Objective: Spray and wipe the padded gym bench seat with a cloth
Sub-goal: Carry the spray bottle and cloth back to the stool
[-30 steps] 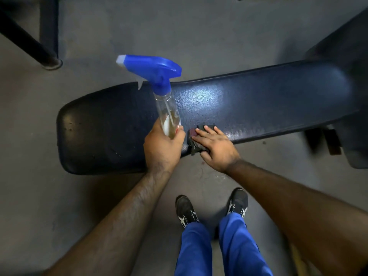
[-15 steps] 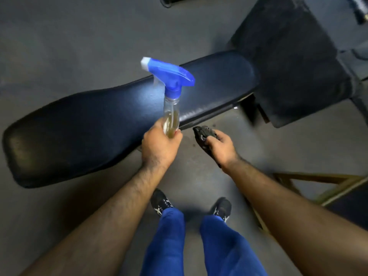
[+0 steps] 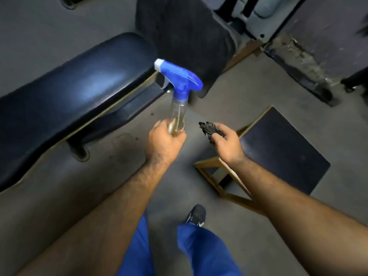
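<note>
The long black padded bench seat point(image 3: 65, 100) runs from the lower left up to the centre, glossy under the light. My left hand point(image 3: 164, 141) grips the base of a clear spray bottle point(image 3: 177, 114) with a blue trigger head, held upright over the floor just right of the bench's end. My right hand point(image 3: 227, 143) is closed on a crumpled dark cloth point(image 3: 209, 127), also over the floor, clear of the bench.
A second black pad point(image 3: 185, 38) stands tilted beyond the bench's end. A low wooden-framed stool with a dark top point(image 3: 278, 150) sits on the grey floor at right. Dark machine frames point(image 3: 249, 18) fill the top. My blue trousers and a black shoe point(image 3: 196, 215) are below.
My right hand lifted the cloth off the bench edge and drew back over the floor. Both hands and my view shifted right, so the bench now lies to the left.
</note>
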The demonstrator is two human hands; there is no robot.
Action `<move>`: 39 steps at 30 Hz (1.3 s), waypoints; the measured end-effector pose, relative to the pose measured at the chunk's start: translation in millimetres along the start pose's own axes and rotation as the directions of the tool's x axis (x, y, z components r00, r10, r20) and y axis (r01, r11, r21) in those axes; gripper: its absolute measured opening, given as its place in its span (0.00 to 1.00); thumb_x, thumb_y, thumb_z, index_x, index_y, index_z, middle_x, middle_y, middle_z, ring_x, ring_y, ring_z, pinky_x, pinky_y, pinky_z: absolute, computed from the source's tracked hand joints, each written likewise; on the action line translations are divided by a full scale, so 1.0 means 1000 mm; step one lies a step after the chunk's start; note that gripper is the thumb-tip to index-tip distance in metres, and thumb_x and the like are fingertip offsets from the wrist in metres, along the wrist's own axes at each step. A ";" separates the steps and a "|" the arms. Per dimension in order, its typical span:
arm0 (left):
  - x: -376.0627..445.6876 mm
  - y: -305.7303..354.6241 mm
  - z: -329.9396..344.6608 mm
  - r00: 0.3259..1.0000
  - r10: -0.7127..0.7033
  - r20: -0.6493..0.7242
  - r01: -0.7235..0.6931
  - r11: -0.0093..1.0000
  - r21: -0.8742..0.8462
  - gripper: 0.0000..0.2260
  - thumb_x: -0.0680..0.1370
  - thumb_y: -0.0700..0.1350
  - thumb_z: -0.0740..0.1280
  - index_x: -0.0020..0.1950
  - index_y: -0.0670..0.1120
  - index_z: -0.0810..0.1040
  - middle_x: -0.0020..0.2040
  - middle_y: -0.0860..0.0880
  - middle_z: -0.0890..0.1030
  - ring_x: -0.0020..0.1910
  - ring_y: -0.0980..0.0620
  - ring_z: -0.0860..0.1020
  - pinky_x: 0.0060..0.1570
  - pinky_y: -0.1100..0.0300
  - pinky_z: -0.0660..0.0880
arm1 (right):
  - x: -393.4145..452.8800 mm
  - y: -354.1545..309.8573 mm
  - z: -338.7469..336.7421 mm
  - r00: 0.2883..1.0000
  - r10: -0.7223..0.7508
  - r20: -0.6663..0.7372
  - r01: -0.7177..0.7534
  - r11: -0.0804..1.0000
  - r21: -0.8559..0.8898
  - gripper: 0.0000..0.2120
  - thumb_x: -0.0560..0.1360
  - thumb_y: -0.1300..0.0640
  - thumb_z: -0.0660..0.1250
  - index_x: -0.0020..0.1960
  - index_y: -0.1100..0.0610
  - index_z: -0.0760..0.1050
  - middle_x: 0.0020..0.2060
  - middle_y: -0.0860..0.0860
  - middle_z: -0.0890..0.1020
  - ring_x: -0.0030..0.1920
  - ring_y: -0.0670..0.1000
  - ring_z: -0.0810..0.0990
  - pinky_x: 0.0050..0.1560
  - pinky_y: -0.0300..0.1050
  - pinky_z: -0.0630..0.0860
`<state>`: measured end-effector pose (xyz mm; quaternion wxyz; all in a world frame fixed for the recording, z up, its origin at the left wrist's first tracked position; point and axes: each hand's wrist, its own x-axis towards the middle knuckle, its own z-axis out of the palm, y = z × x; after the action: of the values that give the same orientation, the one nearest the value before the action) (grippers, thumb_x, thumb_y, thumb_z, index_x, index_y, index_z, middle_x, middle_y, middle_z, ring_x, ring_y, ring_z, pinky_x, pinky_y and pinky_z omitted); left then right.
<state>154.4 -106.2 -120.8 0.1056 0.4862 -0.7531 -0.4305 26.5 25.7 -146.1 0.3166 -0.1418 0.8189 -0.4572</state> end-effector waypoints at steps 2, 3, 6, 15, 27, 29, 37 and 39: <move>-0.019 0.026 0.029 0.999 0.025 0.040 -0.026 1.000 0.007 0.10 0.70 0.52 0.72 0.39 0.54 0.72 0.40 0.53 0.76 0.43 0.47 0.78 0.38 0.61 0.66 | -0.013 0.018 -0.042 0.998 0.005 -0.055 -0.004 1.000 0.020 0.16 0.67 0.58 0.60 0.48 0.44 0.82 0.37 0.43 0.82 0.37 0.44 0.77 0.45 0.47 0.74; -0.028 0.037 0.044 0.997 0.037 0.068 -0.037 0.999 0.003 0.09 0.70 0.52 0.72 0.39 0.53 0.73 0.40 0.53 0.78 0.42 0.48 0.78 0.38 0.61 0.67 | -0.020 0.027 -0.063 0.996 0.017 -0.090 -0.015 1.000 0.023 0.16 0.67 0.58 0.61 0.48 0.43 0.82 0.38 0.41 0.83 0.39 0.45 0.78 0.47 0.48 0.75; -0.048 0.072 0.089 0.987 0.065 0.146 -0.061 0.998 -0.032 0.08 0.69 0.52 0.74 0.42 0.52 0.77 0.41 0.52 0.81 0.43 0.49 0.79 0.40 0.62 0.70 | -0.043 0.051 -0.121 0.986 -0.016 -0.167 -0.004 0.993 -0.115 0.18 0.72 0.60 0.63 0.55 0.43 0.81 0.48 0.38 0.84 0.52 0.45 0.81 0.59 0.45 0.76; -0.083 0.128 0.202 0.930 0.177 0.323 -0.168 0.984 -0.056 0.09 0.71 0.52 0.73 0.48 0.50 0.81 0.42 0.52 0.82 0.43 0.49 0.80 0.45 0.59 0.76 | -0.056 0.161 -0.207 0.844 0.048 -0.534 -0.158 0.974 -0.161 0.21 0.75 0.58 0.63 0.66 0.47 0.77 0.62 0.44 0.81 0.63 0.49 0.78 0.65 0.40 0.71; -0.082 0.140 0.261 0.881 0.289 0.374 -0.322 0.946 0.027 0.11 0.72 0.53 0.72 0.51 0.50 0.79 0.46 0.50 0.83 0.46 0.48 0.80 0.47 0.57 0.76 | -0.038 0.230 -0.197 0.923 -0.091 -0.373 -0.176 0.763 -0.622 0.32 0.78 0.38 0.57 0.78 0.49 0.63 0.79 0.56 0.59 0.80 0.60 0.53 0.79 0.57 0.48; -0.081 0.141 0.263 0.875 0.296 0.383 -0.334 0.942 0.034 0.11 0.72 0.53 0.72 0.51 0.50 0.79 0.46 0.50 0.83 0.46 0.48 0.81 0.48 0.55 0.78 | -0.036 0.234 -0.207 0.934 -0.110 -0.341 -0.150 0.743 -0.652 0.31 0.79 0.36 0.54 0.78 0.48 0.64 0.79 0.55 0.59 0.80 0.59 0.54 0.79 0.58 0.49; -0.082 0.145 0.263 0.871 0.271 0.410 -0.307 0.951 0.024 0.11 0.73 0.51 0.73 0.52 0.51 0.78 0.44 0.54 0.80 0.44 0.53 0.79 0.47 0.60 0.75 | -0.033 0.225 -0.220 0.973 -0.027 -0.231 -0.160 0.642 -0.750 0.29 0.81 0.40 0.49 0.80 0.46 0.57 0.81 0.55 0.54 0.81 0.58 0.50 0.79 0.56 0.46; -0.081 0.146 0.259 0.862 0.257 0.437 -0.300 0.953 0.031 0.13 0.72 0.52 0.74 0.54 0.51 0.78 0.45 0.55 0.79 0.45 0.53 0.78 0.47 0.62 0.73 | -0.031 0.216 -0.224 0.978 0.036 -0.205 -0.179 0.646 -0.742 0.28 0.82 0.41 0.50 0.80 0.46 0.53 0.81 0.54 0.51 0.81 0.58 0.47 0.79 0.56 0.44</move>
<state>-48.0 125.1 -147.5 -0.0250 0.2703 -0.8402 -0.4694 -82.6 306.7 -229.8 0.1836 -0.1717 0.9657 -0.0654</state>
